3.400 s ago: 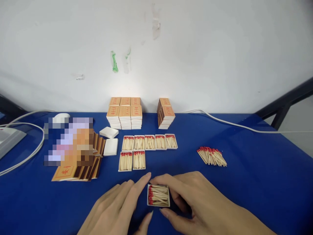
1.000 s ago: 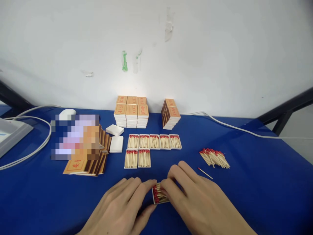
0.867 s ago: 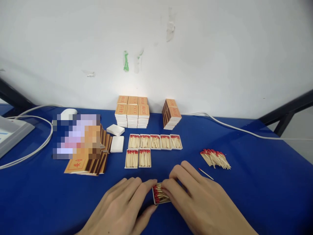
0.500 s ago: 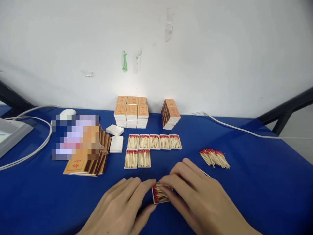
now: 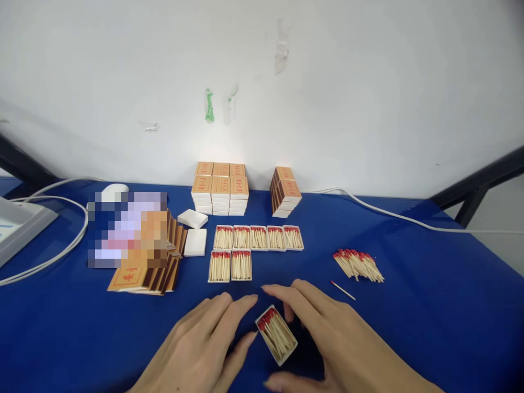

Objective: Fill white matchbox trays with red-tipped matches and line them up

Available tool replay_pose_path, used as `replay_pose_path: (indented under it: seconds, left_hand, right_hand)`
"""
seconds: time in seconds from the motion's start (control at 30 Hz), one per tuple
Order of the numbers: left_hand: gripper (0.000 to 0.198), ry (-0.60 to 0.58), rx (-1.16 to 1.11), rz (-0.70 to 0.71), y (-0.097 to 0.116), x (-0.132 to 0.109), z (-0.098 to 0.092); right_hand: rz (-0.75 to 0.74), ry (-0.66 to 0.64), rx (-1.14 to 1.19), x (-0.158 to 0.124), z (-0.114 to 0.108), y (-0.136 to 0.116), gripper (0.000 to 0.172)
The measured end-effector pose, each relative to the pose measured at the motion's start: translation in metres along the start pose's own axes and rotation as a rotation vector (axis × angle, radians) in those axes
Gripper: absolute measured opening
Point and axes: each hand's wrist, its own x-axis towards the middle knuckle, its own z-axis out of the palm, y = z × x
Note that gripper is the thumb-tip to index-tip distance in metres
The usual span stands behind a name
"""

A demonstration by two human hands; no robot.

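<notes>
A white matchbox tray (image 5: pixel 277 334) full of red-tipped matches lies turned at an angle on the blue table (image 5: pixel 429 316), between my two hands. My left hand (image 5: pixel 200 346) rests to its left, fingers stretched out, index fingertip and thumb close to the tray's corner. My right hand (image 5: pixel 335 341) curves around the tray's right side, fingers apart, thumb near its lower end. Beyond them stand two rows of filled trays (image 5: pixel 257 237), and a loose pile of matches (image 5: pixel 359 265) lies to the right with a single match (image 5: pixel 343 290) beside it.
Stacks of orange matchboxes (image 5: pixel 221 188) and a leaning stack (image 5: pixel 285 191) stand by the wall. Orange sleeves (image 5: pixel 143 275) and two white empty trays (image 5: pixel 195 241) lie at left. White cables (image 5: pixel 388 213) and a grey device (image 5: pixel 20 224) are at the table's edges.
The tray has turned from lying crosswise to pointing diagonally away. My right fingers have lifted off the matches and spread around the tray. The single match is uncovered again.
</notes>
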Motion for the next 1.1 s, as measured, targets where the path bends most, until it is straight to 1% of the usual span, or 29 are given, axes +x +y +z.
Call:
replay_pose_path:
  seconds: [0.07,0.13,0.23,0.33,0.47,0.53,0.67,0.87,1.1]
  left_hand:
    - [0.033,-0.014,-0.005,-0.003,0.000,-0.001,-0.001]
    - [0.030,-0.013,-0.033,-0.012,0.001,-0.001,-0.002]
    - [0.026,0.015,-0.083,-0.024,0.001,-0.001,-0.002]
    - [0.023,0.040,-0.116,-0.033,0.001,-0.001,0.000]
    - [0.022,0.054,-0.145,-0.040,0.000,0.000,0.000]
    - [0.022,0.057,-0.154,-0.038,0.000,0.000,-0.001]
    - [0.020,0.058,-0.167,-0.019,0.000,0.002,-0.003]
    - [0.018,0.087,-0.177,0.005,0.000,0.001,-0.002]
    - [0.020,0.110,-0.189,0.016,-0.001,0.001,-0.002]
  right_hand:
    - [-0.018,-0.023,-0.009,-0.001,-0.003,0.000,0.071]
    - [-0.004,-0.059,0.051,0.000,-0.006,0.002,0.064]
    - [0.089,-0.096,0.161,0.003,-0.004,0.007,0.056]
    - [0.192,-0.077,0.202,0.006,0.004,0.015,0.050]
    - [0.274,-0.042,0.247,0.007,0.014,0.022,0.055]
    - [0.293,-0.033,0.277,0.009,0.017,0.022,0.054]
    - [0.302,-0.016,0.327,0.020,0.017,0.021,0.048]
    - [0.242,0.020,0.317,0.038,0.019,0.020,0.046]
    - [0.222,0.065,0.296,0.042,0.022,0.019,0.041]
